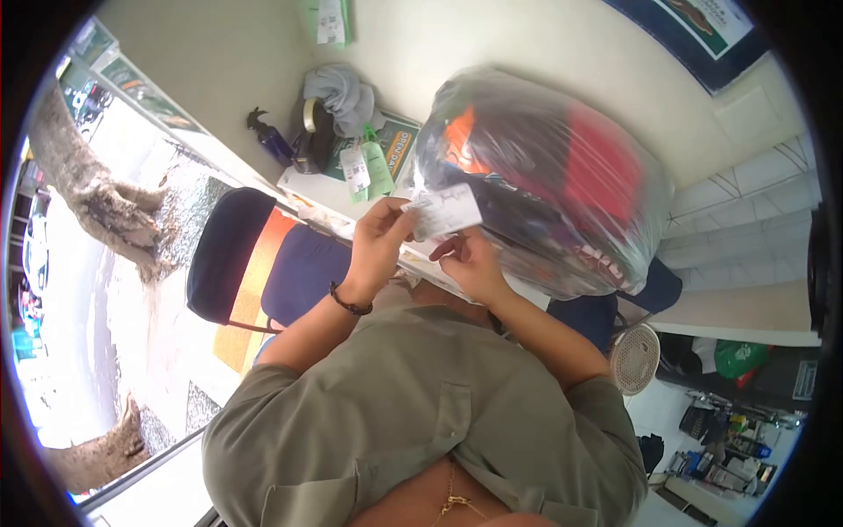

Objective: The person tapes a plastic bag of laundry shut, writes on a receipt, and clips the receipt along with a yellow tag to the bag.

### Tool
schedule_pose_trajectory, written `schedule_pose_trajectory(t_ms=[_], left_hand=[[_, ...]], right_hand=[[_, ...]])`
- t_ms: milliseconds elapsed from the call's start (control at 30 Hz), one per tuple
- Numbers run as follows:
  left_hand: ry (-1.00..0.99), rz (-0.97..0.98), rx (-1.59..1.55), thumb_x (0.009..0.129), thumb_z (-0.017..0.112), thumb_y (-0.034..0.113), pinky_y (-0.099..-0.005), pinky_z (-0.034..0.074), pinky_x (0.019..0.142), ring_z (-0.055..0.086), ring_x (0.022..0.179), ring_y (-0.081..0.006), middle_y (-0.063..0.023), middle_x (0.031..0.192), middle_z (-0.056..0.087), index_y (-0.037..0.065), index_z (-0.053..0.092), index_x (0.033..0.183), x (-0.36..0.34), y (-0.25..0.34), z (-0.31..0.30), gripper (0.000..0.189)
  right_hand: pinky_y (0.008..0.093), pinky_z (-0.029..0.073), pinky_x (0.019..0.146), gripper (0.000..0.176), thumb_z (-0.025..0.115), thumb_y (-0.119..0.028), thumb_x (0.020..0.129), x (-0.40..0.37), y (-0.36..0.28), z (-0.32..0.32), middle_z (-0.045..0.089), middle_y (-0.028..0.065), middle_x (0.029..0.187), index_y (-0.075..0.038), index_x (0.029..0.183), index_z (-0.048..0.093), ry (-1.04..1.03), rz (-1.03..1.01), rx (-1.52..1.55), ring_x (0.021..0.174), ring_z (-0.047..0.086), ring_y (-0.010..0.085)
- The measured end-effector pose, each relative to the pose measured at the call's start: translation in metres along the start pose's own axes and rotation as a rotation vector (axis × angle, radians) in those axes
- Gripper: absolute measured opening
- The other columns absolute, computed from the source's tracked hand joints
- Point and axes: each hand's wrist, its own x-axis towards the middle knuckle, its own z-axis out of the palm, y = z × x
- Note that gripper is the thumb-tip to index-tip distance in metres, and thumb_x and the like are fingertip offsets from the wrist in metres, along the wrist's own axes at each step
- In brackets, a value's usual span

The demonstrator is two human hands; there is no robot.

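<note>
In front of my chest I hold a white printed paper slip (452, 209), its small print unreadable. My left hand (379, 235), with a dark bracelet at the wrist, pinches the slip's left edge between thumb and fingers. My right hand (474, 262) is closed at the slip's lower edge, its fingers curled and partly hidden behind the paper. Just beyond both hands sits a large clear plastic bag (553, 176) packed with folded dark, red and orange clothes. Left of the bag, a green tag with white paper (369, 171) lies on the white counter (312, 186).
A dark blue spray bottle (270, 140), a tape roll (309, 116) and grey cloth (341, 98) stand on the counter's left end. Chairs (307, 272) are at my left by the window. A round perforated stool (634, 358) is at my right, with cluttered shelves beyond.
</note>
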Motion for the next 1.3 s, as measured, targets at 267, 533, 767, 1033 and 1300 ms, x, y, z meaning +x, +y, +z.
schedule_pose_trajectory(t_ms=[267, 533, 767, 1033, 1300], left_hand=[[0.453, 0.152, 0.052, 0.094, 0.060, 0.004, -0.0230, 0.050, 0.065, 0.057, 0.070, -0.0072, -0.0050, 0.081, 0.064, -0.001, 0.054, 0.114, 0.023, 0.022, -0.094, 0.021], [0.476, 0.145, 0.345, 0.092, 0.061, 0.005, -0.0193, 0.039, 0.059, 0.049, 0.067, -0.0039, 0.0004, 0.075, 0.055, 0.003, 0.051, 0.111, 0.038, 0.021, -0.190, 0.021], [0.416, 0.191, 0.244, 0.093, 0.058, 0.003, -0.0217, 0.042, 0.062, 0.052, 0.069, -0.0057, 0.0008, 0.077, 0.056, 0.005, 0.057, 0.113, 0.080, 0.025, -0.214, 0.019], [0.217, 0.240, 0.383, 0.090, 0.065, 0.004, -0.0185, 0.045, 0.069, 0.057, 0.075, -0.0040, -0.0004, 0.082, 0.066, 0.004, 0.069, 0.108, 0.144, 0.063, -0.173, 0.019], [-0.289, 0.583, 0.454, 0.082, 0.073, 0.001, -0.0239, 0.047, 0.076, 0.060, 0.082, -0.0095, -0.0041, 0.095, 0.071, 0.003, 0.071, 0.106, 0.162, 0.119, -0.020, 0.024]], right_hand=[[0.0415, 0.051, 0.076, 0.015, 0.058, -0.005, 0.088, 0.104, 0.097, 0.056, 0.067, 0.0164, 0.103, -0.005, 0.104, 0.060, -0.059, -0.376, -0.726, 0.091, 0.065, 0.0325], [0.0494, 0.051, 0.082, 0.042, 0.068, -0.023, 0.083, 0.198, 0.172, 0.087, 0.060, 0.0228, 0.107, -0.004, 0.116, 0.049, 0.000, 0.264, -1.236, 0.101, 0.060, 0.0424], [0.0418, 0.054, 0.061, 0.022, 0.066, -0.016, 0.083, 0.220, 0.150, 0.087, 0.069, 0.0109, 0.086, 0.000, 0.099, 0.063, 0.202, 0.567, -0.748, 0.081, 0.069, 0.0273], [0.0239, 0.039, 0.042, 0.016, 0.069, -0.007, 0.083, 0.172, 0.038, 0.105, 0.057, 0.0011, 0.074, -0.001, 0.097, 0.062, -0.025, 0.452, 0.165, 0.053, 0.050, 0.0073], [0.0246, 0.044, 0.043, 0.014, 0.060, 0.004, 0.083, 0.069, -0.134, 0.013, 0.059, 0.0101, 0.073, -0.002, 0.090, 0.049, -0.054, -0.299, 0.156, 0.050, 0.057, 0.0128]])
